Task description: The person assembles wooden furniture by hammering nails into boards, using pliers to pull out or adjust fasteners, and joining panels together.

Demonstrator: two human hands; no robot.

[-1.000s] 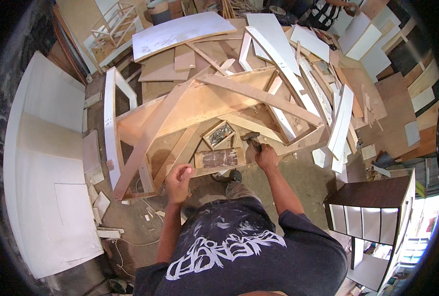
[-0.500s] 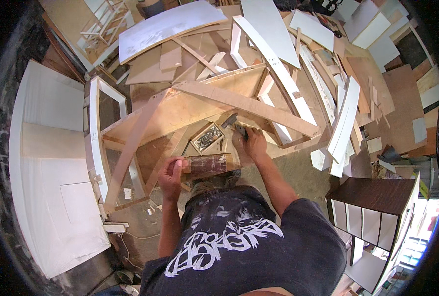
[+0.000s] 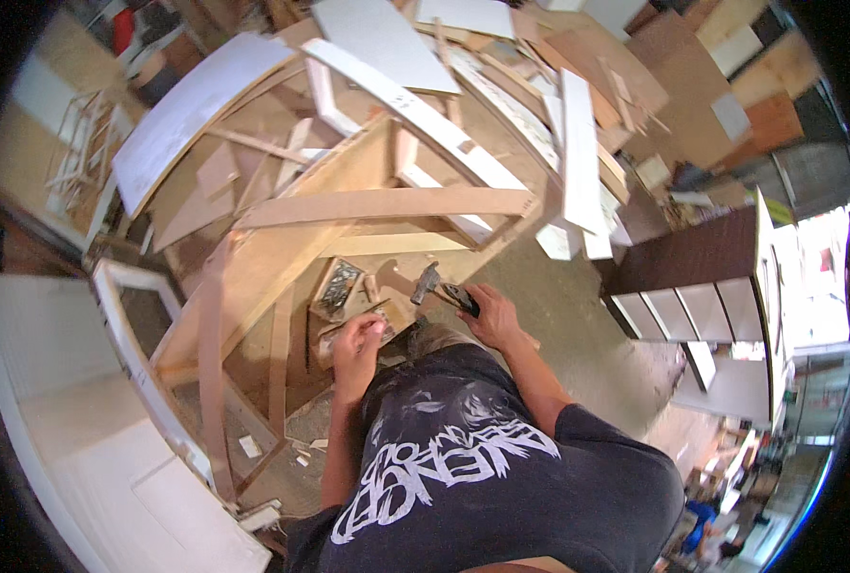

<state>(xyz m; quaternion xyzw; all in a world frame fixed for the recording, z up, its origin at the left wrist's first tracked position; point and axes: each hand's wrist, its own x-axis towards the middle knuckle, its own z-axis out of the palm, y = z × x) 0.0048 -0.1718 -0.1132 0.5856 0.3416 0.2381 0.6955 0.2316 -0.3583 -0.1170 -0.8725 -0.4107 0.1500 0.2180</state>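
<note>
My right hand (image 3: 493, 317) grips a hammer (image 3: 429, 284) by its dark handle, with the metal head up and toward the left. My left hand (image 3: 356, 348) is closed in a pinch in front of me; whatever its fingertips hold is too small to make out. Just beyond and beside those fingers lies a brown board piece (image 3: 396, 315) with a worn surface, partly hidden by the hand. A small wooden box (image 3: 321, 285) of loose metal nails stands past my left hand.
A large wooden frame with a diagonal brown plank (image 3: 387, 204) spans the area ahead. White panels (image 3: 205, 105) and offcuts lie beyond it. To the left is a big white panel (image 3: 72, 401); to the right, a dark-topped cabinet (image 3: 682, 258).
The view has turned, so the surroundings appear rotated and shifted left. My left hand has come off the end of the brown board into a pinch, and the hammer is nearer to it.
</note>
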